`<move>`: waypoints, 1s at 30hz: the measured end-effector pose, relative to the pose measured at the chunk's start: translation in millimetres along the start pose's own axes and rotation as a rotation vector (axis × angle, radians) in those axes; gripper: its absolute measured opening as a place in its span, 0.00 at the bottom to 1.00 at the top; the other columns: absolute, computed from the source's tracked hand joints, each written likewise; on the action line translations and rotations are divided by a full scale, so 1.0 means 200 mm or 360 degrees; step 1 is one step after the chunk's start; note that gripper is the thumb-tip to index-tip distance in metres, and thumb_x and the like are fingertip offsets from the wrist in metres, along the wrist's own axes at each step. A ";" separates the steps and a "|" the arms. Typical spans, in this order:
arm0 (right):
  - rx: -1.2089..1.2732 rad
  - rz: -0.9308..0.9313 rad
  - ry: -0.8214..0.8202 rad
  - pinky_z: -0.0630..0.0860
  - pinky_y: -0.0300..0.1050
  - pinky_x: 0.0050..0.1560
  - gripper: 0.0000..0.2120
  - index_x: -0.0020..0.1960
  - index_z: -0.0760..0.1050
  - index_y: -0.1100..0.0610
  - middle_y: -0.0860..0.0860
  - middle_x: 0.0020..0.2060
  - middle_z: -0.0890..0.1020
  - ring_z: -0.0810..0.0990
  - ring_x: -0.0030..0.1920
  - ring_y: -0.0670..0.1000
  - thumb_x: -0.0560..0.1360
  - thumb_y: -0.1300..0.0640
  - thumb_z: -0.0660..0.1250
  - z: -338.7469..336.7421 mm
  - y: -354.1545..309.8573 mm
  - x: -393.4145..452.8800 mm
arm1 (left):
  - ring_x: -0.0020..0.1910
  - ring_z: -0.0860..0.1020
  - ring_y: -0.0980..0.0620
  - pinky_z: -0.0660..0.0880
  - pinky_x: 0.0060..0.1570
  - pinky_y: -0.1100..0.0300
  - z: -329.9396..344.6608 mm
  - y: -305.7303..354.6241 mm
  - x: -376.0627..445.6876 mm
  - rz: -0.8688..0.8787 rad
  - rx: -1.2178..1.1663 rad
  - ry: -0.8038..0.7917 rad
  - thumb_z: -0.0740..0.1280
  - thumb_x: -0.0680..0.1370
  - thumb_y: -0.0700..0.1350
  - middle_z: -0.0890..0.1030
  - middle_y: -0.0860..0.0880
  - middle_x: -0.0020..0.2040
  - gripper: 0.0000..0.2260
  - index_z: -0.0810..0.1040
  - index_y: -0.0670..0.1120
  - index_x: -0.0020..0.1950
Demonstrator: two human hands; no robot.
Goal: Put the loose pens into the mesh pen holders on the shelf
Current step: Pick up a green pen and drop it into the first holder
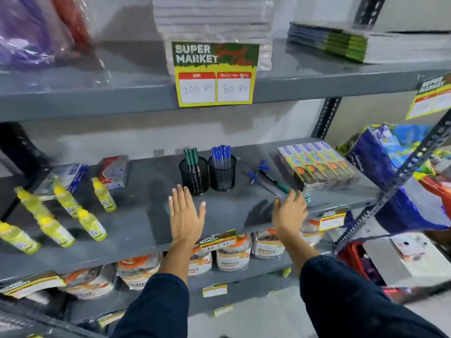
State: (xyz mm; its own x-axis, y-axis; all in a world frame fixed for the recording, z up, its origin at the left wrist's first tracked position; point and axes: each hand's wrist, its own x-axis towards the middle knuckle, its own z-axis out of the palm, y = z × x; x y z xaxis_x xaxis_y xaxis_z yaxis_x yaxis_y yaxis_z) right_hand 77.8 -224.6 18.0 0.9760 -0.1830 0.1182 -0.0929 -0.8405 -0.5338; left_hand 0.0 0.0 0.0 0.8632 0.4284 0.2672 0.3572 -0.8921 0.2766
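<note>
Two black mesh pen holders stand side by side on the grey middle shelf [136, 215]. The left holder [194, 175] has green-capped pens in it, the right holder [222, 173] has blue-capped pens. Loose pens [264, 178] lie to the right of the holders, some blue-capped and one green-tipped. My left hand [185, 214] hovers flat and open just in front of the left holder, holding nothing. My right hand [290, 212] reaches over the near end of the loose pens, fingers curled down; a green pen tip shows beside its fingertips, and I cannot tell whether it is gripped.
Packs of colourful boxes [317, 167] lie right of the loose pens. Yellow-capped bottles [58, 215] lie on the shelf's left, with boxed packs behind. A price sign [214, 74] hangs from the shelf above. Food pouches [234, 252] fill the shelf below. A slotted upright [395, 186] crosses at right.
</note>
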 end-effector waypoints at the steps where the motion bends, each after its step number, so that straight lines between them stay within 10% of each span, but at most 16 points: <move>1: 0.0024 0.0102 0.0029 0.63 0.61 0.65 0.22 0.68 0.61 0.62 0.63 0.70 0.64 0.63 0.68 0.64 0.78 0.53 0.58 0.00 0.00 0.02 | 0.76 0.49 0.42 0.43 0.74 0.49 0.01 -0.01 0.01 -0.0060 0.0001 -0.0017 0.51 0.80 0.57 0.52 0.38 0.76 0.31 0.49 0.37 0.74; 24: 0.0332 0.0663 0.0088 0.72 0.58 0.58 0.16 0.60 0.65 0.65 0.65 0.63 0.66 0.70 0.60 0.66 0.73 0.69 0.63 0.04 -0.04 0.31 | 0.75 0.54 0.38 0.48 0.74 0.47 0.14 -0.06 0.11 -0.0352 -0.0114 -0.0252 0.58 0.77 0.59 0.57 0.36 0.75 0.34 0.54 0.37 0.73; 30: 0.0606 0.0327 0.0166 0.73 0.54 0.54 0.16 0.61 0.68 0.66 0.65 0.61 0.71 0.74 0.57 0.65 0.74 0.64 0.61 -0.05 -0.28 0.41 | 0.74 0.54 0.38 0.48 0.74 0.47 0.15 -0.07 0.12 -0.0345 -0.0068 -0.0237 0.57 0.77 0.59 0.58 0.36 0.75 0.33 0.56 0.37 0.73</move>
State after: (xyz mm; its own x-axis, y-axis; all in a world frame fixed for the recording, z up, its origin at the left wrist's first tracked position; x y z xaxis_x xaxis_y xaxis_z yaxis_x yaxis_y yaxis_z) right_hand 161.7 -198.8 66.3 0.9179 -0.3934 0.0511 -0.1843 -0.5369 -0.8232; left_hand 26.1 17.6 -24.2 0.8122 0.5804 0.0592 0.5271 -0.7735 0.3520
